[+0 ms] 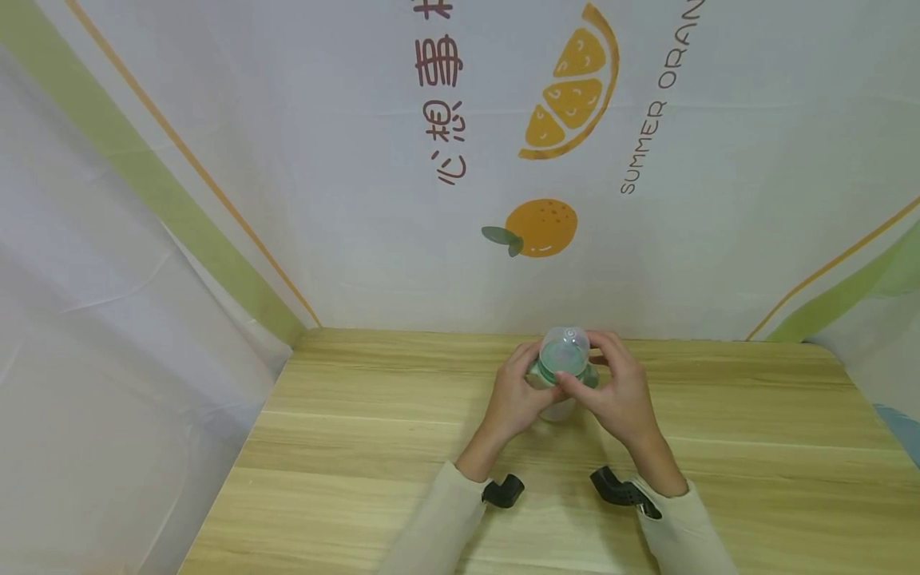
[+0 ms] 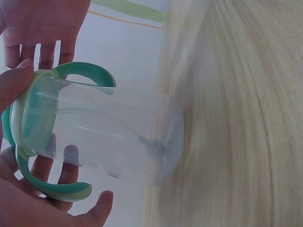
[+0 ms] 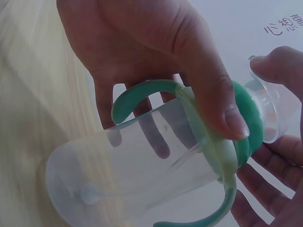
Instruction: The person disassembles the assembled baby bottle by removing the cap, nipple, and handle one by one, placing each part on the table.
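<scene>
A clear baby straw cup (image 1: 559, 410) with green handles and a green collar is held between both hands over the far part of the table. My left hand (image 1: 513, 393) grips it round the collar, with the thumb on the collar's rim and fingers behind the body. My right hand (image 1: 614, 391) holds the clear domed cap (image 1: 568, 342) at its top, with the thumb on one side and fingers on the other. A weighted straw (image 2: 154, 146) shows through the cup's wall. The cup leans in the right wrist view (image 3: 132, 165). Whether its base touches the table is unclear.
A wood-grain table (image 1: 345, 463) spreads under the hands. Behind it hangs a white cloth (image 1: 359, 239) printed with oranges and lettering, and another white curtain (image 1: 93, 359) is at the left. A black wrist mount (image 1: 503, 491) sits on each sleeve.
</scene>
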`<state>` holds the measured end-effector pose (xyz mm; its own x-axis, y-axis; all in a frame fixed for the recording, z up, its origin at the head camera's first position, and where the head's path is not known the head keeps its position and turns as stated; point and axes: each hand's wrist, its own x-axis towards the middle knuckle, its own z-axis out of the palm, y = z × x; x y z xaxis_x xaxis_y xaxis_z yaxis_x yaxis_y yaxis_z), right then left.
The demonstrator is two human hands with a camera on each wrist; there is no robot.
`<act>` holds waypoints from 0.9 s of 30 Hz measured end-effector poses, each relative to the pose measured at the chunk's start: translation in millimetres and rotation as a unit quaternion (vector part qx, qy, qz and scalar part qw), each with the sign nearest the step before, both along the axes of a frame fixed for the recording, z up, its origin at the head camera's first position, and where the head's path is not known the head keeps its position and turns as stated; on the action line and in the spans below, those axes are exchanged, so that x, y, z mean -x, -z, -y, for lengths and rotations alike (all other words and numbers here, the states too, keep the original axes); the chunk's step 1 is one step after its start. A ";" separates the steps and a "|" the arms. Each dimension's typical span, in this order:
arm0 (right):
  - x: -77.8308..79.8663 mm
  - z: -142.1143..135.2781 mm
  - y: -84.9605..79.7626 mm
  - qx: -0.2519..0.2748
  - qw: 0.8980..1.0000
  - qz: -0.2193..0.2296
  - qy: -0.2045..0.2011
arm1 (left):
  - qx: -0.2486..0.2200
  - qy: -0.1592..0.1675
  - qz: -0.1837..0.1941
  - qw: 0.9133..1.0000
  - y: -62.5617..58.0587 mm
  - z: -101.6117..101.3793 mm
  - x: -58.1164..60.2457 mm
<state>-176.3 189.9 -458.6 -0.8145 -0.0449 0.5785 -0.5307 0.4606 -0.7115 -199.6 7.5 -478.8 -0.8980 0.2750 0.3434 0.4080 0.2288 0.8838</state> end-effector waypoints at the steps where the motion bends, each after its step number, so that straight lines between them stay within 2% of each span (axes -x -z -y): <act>1: -0.3 0.0 -0.4 -0.001 1.000 -0.001 0.001 | 0.000 0.001 0.000 1.000 0.0 0.1 0.0; 12: -2.2 0.0 -5.7 -0.003 1.000 -0.010 0.002 | 0.011 -0.003 -0.013 1.000 1.7 -0.4 0.9; 27: -6.8 -0.7 -13.3 0.001 1.000 -0.017 0.005 | 0.004 0.003 0.003 1.000 1.6 -0.2 0.8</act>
